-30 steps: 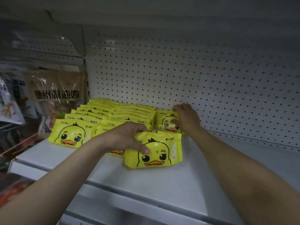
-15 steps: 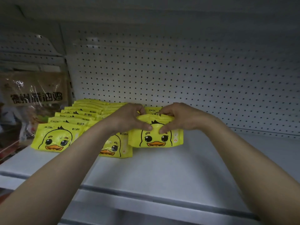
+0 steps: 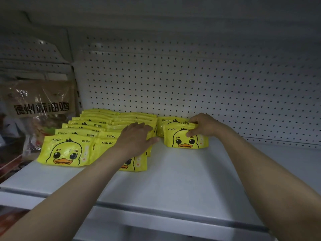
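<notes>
Clearly yellow duck-face pack (image 3: 185, 138), right hand (image 3: 205, 126) pinching.

Left hand (image 3: 137, 136) extended forward, flat, fingers straight; right hand (image 3: 203, 126) forward too, fingers curled, apparently pinching

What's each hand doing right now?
Left hand: open, flat on the middle pack row.
Right hand: pinches the front duck pack, right row.

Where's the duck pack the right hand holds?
In the head view, the yellow duck pack sits right of centre on the white shelf, pinched by the right hand, beside the rows of packs.
</notes>
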Tool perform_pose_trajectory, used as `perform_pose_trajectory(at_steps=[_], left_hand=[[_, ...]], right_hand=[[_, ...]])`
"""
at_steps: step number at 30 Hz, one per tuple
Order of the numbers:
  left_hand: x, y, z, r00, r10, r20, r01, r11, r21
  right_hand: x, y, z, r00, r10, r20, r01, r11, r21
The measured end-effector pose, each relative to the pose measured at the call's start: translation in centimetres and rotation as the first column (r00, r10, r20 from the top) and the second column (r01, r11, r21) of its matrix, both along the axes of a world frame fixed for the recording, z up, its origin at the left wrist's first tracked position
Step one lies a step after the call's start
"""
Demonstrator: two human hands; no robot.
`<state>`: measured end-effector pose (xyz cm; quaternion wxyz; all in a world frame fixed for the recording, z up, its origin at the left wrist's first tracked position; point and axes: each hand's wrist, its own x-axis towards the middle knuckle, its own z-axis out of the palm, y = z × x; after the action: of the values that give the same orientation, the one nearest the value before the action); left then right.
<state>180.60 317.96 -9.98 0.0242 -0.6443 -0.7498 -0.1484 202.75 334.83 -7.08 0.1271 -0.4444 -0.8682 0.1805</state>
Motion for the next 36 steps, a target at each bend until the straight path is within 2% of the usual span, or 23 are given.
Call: perform_pose_trajectory(at_steps=[5, 10, 17, 20, 23, 26, 30, 36], left_hand=[[-0.3, 0.1, -0.2, 1.000, -0.013, -0.021, 0.013, 1.000, 0.010], [-0.4, 0.3, -0.6, 0.999, -0.006, -0.046, 0.007, 1.000, 0.024], [-0.4, 0.4, -0.8, 0.998, -0.005, -0.063, 0.007, 0.999, 0.040], [-0.5, 0.5, -0.8, 0.998, -0.013, -0.064, 0.015, 0.999, 0.035], [-0.7, 0.4, -0.2, 0.999, -0.035, -0.040, 0.036, 0.999, 0.040], [-1.6, 0.1, 1.5, 0.999, -0.047, 0.003, 0.047, 0.995, 0.091], [-2.7, -1.6, 4.0, 0.990, -0.115, 0.078, 0.102, 0.982, 0.160], [-3.2, -9.1, 6.3, 0.977, -0.178, 0.115, 0.136, 0.944, 0.300]], right_hand=[[-2.3, 0.8, -1.2, 0.998, -0.036, -0.060, 0.036, 0.999, -0.010], [-4.0, 1.1, -2.0, 0.993, -0.113, -0.040, 0.117, 0.985, 0.127], [-5.4, -0.4, -2.8, 0.924, -0.363, 0.118, 0.288, 0.867, 0.408], [-5.9, -1.6, -2.8, 0.876, -0.465, 0.130, 0.360, 0.809, 0.465], [-6.0, -2.8, -2.4, 0.865, -0.493, 0.097, 0.405, 0.798, 0.447], [-5.5, -4.4, -1.0, 0.904, -0.425, 0.041, 0.374, 0.835, 0.404], [-4.5, -8.2, 2.3, 0.974, -0.226, 0.013, 0.206, 0.909, 0.361], [-2.2, -16.3, 6.0, 0.999, 0.042, -0.008, -0.034, 0.896, 0.444]])
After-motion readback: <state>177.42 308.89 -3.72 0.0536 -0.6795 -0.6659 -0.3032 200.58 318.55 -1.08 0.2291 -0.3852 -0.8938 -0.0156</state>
